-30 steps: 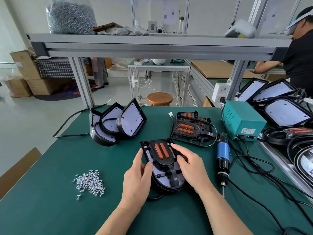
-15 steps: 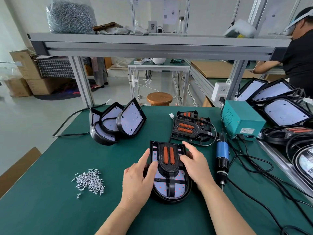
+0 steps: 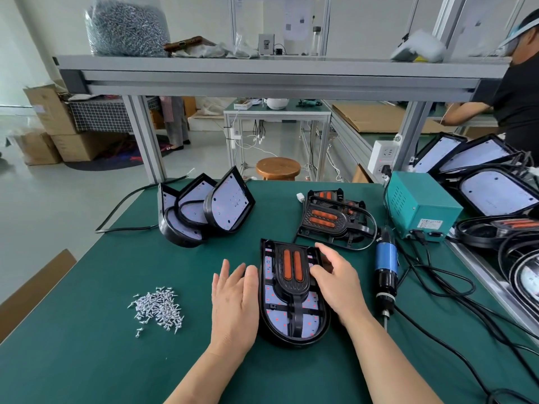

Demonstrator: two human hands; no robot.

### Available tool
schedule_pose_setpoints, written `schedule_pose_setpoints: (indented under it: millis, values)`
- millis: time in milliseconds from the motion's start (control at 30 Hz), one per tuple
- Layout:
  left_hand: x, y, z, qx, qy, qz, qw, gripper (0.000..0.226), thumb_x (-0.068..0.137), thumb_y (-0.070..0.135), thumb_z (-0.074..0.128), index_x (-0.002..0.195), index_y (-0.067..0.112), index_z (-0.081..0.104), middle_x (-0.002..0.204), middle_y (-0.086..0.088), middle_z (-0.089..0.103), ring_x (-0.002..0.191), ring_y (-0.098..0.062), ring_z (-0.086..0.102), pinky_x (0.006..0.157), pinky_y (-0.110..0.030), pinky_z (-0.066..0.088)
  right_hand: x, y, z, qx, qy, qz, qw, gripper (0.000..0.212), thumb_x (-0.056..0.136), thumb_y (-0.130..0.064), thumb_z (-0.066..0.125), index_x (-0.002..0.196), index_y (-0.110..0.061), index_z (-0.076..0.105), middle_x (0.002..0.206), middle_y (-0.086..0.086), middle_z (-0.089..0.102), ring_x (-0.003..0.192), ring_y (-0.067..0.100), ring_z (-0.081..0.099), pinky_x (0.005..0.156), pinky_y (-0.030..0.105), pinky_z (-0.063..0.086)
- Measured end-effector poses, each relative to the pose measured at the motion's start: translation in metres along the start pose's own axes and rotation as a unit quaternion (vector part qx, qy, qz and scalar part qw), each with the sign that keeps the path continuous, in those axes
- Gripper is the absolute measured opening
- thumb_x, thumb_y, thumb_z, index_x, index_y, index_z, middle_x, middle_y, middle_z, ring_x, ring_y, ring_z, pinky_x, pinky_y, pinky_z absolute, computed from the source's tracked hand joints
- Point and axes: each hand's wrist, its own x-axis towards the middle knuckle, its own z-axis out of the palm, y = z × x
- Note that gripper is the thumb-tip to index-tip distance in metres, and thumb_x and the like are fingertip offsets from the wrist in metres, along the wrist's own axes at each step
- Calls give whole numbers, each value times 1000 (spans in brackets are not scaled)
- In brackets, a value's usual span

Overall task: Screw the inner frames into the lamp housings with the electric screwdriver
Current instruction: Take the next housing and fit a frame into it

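Note:
A black lamp housing (image 3: 291, 335) lies flat on the green mat in front of me, with a black inner frame (image 3: 292, 269) bearing two orange strips seated in it. My left hand (image 3: 234, 304) is flat and open beside the housing's left edge, thumb near the rim. My right hand (image 3: 338, 282) rests with spread fingers on the frame's right side. The blue and black electric screwdriver (image 3: 385, 271) lies on the mat to the right, tip pointing toward me. A pile of small silver screws (image 3: 157, 309) sits to the left.
A stack of more inner frames (image 3: 335, 218) lies behind the housing. Several empty housings (image 3: 204, 209) lean together at the back left. A teal power box (image 3: 420, 207) and black cables (image 3: 455, 290) fill the right side, with more lamps (image 3: 495, 193) beyond. Another person (image 3: 516, 91) works at far right.
The housing with the frame was turned from a tilt to straight and set flat. My left hand has come off the frame and now lies beside the housing.

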Motion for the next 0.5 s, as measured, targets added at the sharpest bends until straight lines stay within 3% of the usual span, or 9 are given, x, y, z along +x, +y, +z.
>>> schedule_pose_setpoints:
  millis: [67,133,267,400,500]
  values:
    - [-3,1,-4,-59,43,10,997,44,107,43,25,90,34,65,107,35,53,147,-2,22,121,-18,4,-1,-1,0,-5,-2,-3,1000,58,93,-19,61,148,-30,51,151,-9,50,139,9,42,110,27,31]
    - [-5,2,-6,-55,66,36,996,42,107,38,33,99,28,72,117,26,57,140,0,27,123,-26,13,-1,-1,1,-9,0,-10,1000,58,93,-19,61,149,-29,50,152,-9,48,141,10,41,113,29,30]
    - [2,-1,-23,81,139,87,983,17,99,15,60,104,14,77,109,4,70,120,-26,52,103,-38,37,1,0,2,-24,2,-26,999,56,94,-16,62,148,-27,52,149,-7,51,138,10,44,108,24,31]
    - [23,-7,-63,302,61,-19,951,30,96,31,61,125,25,68,122,-1,64,119,-28,48,98,-39,35,2,1,2,-50,-4,-34,998,55,94,-15,63,148,-25,52,147,-6,53,137,12,45,108,22,30]
    - [34,-21,-95,373,38,-80,924,33,95,28,58,128,25,64,124,-3,61,119,-30,48,96,-37,40,3,0,2,-56,-3,-38,998,55,93,-13,64,147,-22,54,146,-4,54,137,12,45,108,21,30]
